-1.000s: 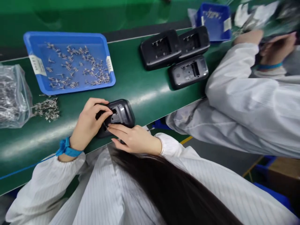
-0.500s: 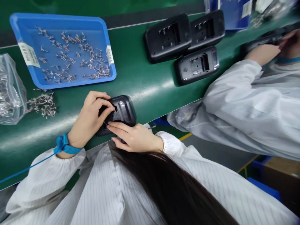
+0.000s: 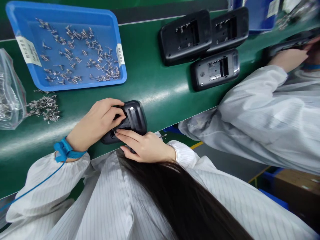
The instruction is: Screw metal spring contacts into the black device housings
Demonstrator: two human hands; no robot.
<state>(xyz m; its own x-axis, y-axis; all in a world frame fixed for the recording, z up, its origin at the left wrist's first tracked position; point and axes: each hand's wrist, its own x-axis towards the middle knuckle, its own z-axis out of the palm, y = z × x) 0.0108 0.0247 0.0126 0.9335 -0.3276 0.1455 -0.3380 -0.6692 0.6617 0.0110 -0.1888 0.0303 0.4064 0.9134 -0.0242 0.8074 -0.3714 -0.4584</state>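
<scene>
A black plastic device housing lies on the green bench in front of me, its battery compartment facing up. My left hand bends over its far left part, thumb and index finger pinched together at the compartment; whatever is between them is hidden. From the near side my right hand holds the housing, with fingertips at the compartment's edge beside a small metal spring. Just past the right hand a thin metal tip shows; I cannot tell whether the hand holds it.
A blue tray with many loose springs stands at the back left. Beside it are a spring pile and a clear plastic bag. Three similar housings sit at the back right. A co-worker's sleeve is on the right.
The view has shifted slightly. My left hand has moved a little, its wrist lower and more to the left. My right hand stays at the housing's near edge.
</scene>
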